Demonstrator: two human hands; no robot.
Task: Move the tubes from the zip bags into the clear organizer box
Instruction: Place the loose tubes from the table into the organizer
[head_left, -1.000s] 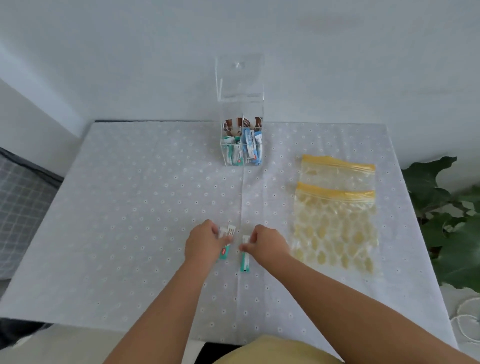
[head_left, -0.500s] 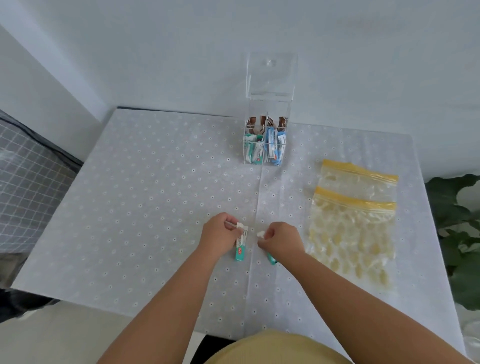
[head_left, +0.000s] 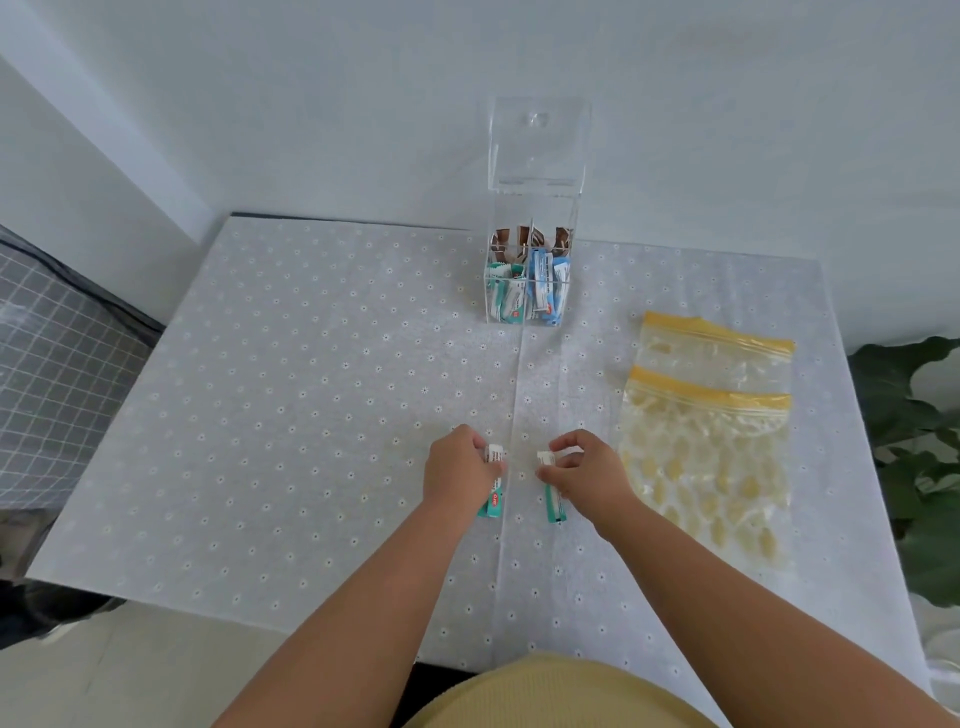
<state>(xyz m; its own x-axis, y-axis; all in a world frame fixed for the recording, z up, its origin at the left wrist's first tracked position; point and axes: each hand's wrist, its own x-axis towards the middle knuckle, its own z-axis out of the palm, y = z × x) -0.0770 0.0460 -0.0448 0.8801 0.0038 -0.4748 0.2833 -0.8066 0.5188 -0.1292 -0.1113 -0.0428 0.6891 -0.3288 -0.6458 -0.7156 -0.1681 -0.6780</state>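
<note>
Now both hands are on tubes near the front-centre of the bench. Left hand (head_left: 460, 470) has its grip curled round the left tube (head_left: 492, 486), fingers wrapped over the white upper part; the teal lower end sticks out below the hand. Right hand (head_left: 587, 470) pinches the right tube (head_left: 553, 491) w/ thumb and fingers at its white top end; the teal end points back toward the person. Can't tell if either tube is off the cloth or just touching it.

Vs 0.5 s ago: the hands sit a bit further apart, and more of the right tube shows, its white end and long side now in view, where before only a small bit of teal peeked out under the hand. Left tube is held about as before. The view also differs a little, so part of this may be the camera.

Further out, the two zip bags lie flat to the right, the near bag (head_left: 709, 462) overlapping the lower edge of the far bag (head_left: 714, 348), both w/ yellow zip strips. Nothing can be made out inside them.

At the back centre the clear box (head_left: 530, 275) stands w/ its lid (head_left: 540, 140) raised upright. Its front compartments hold teal tubes on the left, blue ones on the right; brown items sit in the rear part.

The bench (head_left: 311, 389) has a white dotted cloth. A green plant (head_left: 914, 441) is by the right edge.
</note>
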